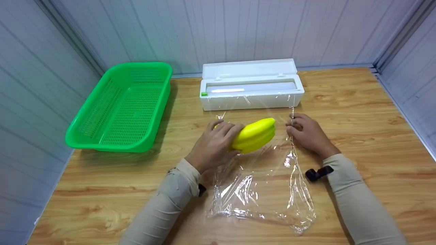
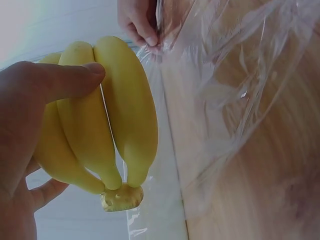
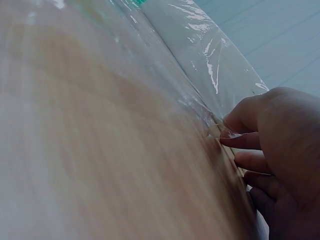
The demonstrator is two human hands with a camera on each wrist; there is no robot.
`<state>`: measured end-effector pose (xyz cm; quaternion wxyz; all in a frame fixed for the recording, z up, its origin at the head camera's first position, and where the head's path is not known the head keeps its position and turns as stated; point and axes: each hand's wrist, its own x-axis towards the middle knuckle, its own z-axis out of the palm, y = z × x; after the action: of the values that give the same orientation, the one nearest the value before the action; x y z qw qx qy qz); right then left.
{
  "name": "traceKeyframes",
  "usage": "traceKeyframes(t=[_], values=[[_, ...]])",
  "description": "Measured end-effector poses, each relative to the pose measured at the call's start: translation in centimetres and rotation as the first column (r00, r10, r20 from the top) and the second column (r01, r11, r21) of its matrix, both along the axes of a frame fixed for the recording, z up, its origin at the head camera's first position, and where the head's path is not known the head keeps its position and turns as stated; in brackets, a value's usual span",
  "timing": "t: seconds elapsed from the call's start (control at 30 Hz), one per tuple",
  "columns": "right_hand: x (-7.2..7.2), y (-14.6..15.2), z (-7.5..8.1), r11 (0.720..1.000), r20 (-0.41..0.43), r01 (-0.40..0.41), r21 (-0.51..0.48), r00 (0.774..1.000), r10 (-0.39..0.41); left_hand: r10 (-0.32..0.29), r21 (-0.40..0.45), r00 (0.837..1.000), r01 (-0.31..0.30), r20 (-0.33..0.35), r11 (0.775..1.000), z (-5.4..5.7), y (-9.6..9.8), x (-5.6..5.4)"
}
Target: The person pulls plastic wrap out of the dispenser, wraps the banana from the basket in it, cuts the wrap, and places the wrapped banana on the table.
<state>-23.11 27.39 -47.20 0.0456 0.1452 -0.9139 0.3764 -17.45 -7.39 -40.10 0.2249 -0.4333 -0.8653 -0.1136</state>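
My left hand (image 1: pixel 218 143) grips a bunch of yellow bananas (image 1: pixel 255 136) above a sheet of clear plastic wrap (image 1: pixel 245 190). In the left wrist view the thumb lies across the bananas (image 2: pixel 125 105), whose joined stem end points down. The wrap runs from a white dispenser box (image 1: pixel 252 102) with its lid raised and a roll inside, across the table toward me. At the sheet's right edge my right hand (image 1: pixel 308 132) pinches the film between thumb and forefinger. The right wrist view shows this pinch of the hand (image 3: pixel 280 145) close to the box.
A green plastic basket (image 1: pixel 155 136) with perforated sides stands on the left of the wooden table (image 1: pixel 368 136). Pale panelled walls (image 1: pixel 245 34) close off the back and both sides. A small green piece (image 1: pixel 204 94) sits at the box's left front corner.
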Motion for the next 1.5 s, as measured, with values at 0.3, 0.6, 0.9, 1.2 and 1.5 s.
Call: traceKeyframes(t=[0.3, 0.6, 0.9, 1.2, 1.5], values=[[0.0, -0.2, 0.0, 1.000, 0.009, 0.006, 0.009, 1.000, -0.006, -0.048, -0.006, 0.999, 0.048, 0.026, 0.999, -0.9, 1.4, 0.5], [-0.1, -0.1, 0.0, 1.000, -0.002, -0.001, 0.010, 1.000, 0.001, -0.051, -0.030, 0.999, 0.052, 0.018, 0.998, -1.4, 2.2, 0.7], [-0.1, 0.0, 0.0, 1.000, 0.003, -0.001, 0.011, 1.000, 0.001, -0.030, -0.093, 0.999, 0.032, 0.023, 0.995, -1.7, 2.8, 0.7], [-0.2, -0.1, 0.3, 1.000, -0.003, 0.006, 0.025, 1.000, -0.006, -0.004, -0.082, 1.000, 0.004, 0.000, 0.997, -2.2, 3.2, 0.5], [-0.3, 0.0, -0.1, 1.000, -0.007, 0.001, 0.007, 1.000, -0.001, 0.008, -0.070, 1.000, -0.009, -0.016, 0.998, -2.7, 3.7, 0.1]])
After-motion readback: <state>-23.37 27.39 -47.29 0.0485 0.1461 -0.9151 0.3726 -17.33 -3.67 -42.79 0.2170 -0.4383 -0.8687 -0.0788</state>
